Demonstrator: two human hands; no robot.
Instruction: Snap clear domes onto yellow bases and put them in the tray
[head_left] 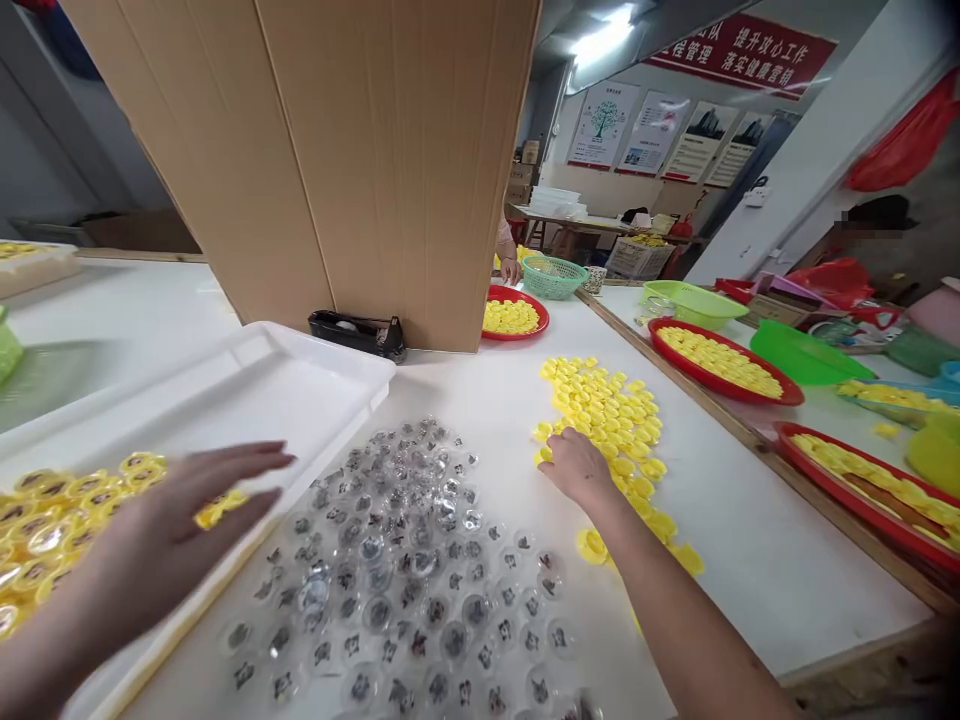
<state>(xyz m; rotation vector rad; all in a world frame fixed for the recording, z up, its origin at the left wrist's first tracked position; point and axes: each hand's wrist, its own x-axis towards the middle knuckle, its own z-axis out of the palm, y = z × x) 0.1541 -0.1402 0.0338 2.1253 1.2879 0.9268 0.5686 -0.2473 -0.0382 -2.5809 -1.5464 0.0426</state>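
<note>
My left hand [161, 530] is over the white tray [300, 375], its fingers stretched out and the thumb apart, with nothing visible in it. Beneath and beside it in the tray lie many yellow round pieces [97, 490] with clear tops and small dark pictures. My right hand [579, 465] is at the left edge of a spread of shallow yellow plastic caps [611, 410]. Its fingers are curled down and together; whatever is in them is hidden. Between my hands lie many clear domed discs [420, 560] with dark animal pictures, loose on the white table [750, 540].
A tall cardboard sheet [360, 170] stands behind the tray, with a black tape dispenser [358, 333] at its foot. Red plates of yellow caps [724, 360] stand beyond a wooden strip [697, 405]. Another person's hand [511, 270] shows near a green basket [555, 277].
</note>
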